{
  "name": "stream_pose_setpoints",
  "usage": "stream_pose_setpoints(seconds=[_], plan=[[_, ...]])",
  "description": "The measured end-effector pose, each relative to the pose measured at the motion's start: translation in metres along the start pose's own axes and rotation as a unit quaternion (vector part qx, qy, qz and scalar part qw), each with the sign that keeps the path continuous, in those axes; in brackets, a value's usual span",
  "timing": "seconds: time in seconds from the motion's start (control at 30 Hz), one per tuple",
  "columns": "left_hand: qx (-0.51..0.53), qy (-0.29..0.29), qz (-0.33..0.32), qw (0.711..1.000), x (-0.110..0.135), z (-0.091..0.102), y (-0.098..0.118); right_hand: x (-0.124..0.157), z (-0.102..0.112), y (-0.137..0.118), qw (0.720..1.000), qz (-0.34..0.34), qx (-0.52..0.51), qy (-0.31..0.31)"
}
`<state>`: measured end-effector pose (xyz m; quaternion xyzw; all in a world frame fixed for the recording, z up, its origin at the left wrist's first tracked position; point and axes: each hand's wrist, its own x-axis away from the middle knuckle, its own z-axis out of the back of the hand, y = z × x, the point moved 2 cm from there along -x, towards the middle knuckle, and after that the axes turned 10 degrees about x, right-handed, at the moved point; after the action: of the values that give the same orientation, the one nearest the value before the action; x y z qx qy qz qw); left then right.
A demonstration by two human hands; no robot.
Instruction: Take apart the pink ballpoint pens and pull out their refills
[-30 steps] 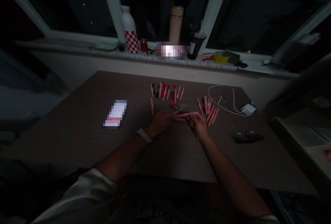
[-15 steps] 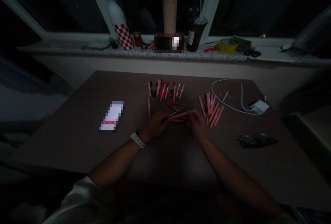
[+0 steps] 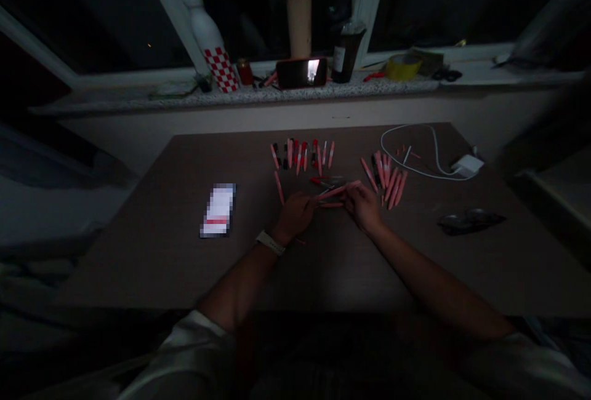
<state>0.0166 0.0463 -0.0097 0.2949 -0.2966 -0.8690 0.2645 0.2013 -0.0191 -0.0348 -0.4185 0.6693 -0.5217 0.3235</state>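
A pink pen (image 3: 333,192) spans the gap between my hands, just above the table. My left hand (image 3: 294,214) is closed on its left end, and my right hand (image 3: 364,206) grips the right end. Below it lies another pink pen part (image 3: 331,205). Just beyond my fingers is a red-ended clear piece (image 3: 318,181). One pink pen (image 3: 279,188) lies by my left hand. A row of pink, red and black pens (image 3: 300,157) is farther back, and a bunch of pink pens (image 3: 394,188) lies right of my right hand.
On the table (image 3: 258,271) are a lit phone (image 3: 218,210) at left, dark glasses (image 3: 471,221) and a white charger (image 3: 467,165) with its cable at right. The windowsill holds a checkered bottle (image 3: 215,58), a tan flask (image 3: 299,15), a propped phone (image 3: 301,73) and yellow tape (image 3: 403,68).
The view has shifted, so the table's things sit a little differently in the picture. Both hands still hold the pink pen in much the same pose.
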Motion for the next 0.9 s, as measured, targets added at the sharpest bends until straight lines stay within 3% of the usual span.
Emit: stream_pose_setpoints(seconds=[0.33, 0.9], plan=[[0.060, 0.041, -0.021, 0.997, 0.0002, -0.0012, -0.0038, 0.0053, -0.0057, -0.0050, 0.999, 0.031, 0.025, 0.023], [0.040, 0.013, -0.004, 0.999, -0.0026, -0.0015, -0.0025, 0.0026, -0.0046, 0.0001, 0.999, 0.044, 0.010, 0.022]])
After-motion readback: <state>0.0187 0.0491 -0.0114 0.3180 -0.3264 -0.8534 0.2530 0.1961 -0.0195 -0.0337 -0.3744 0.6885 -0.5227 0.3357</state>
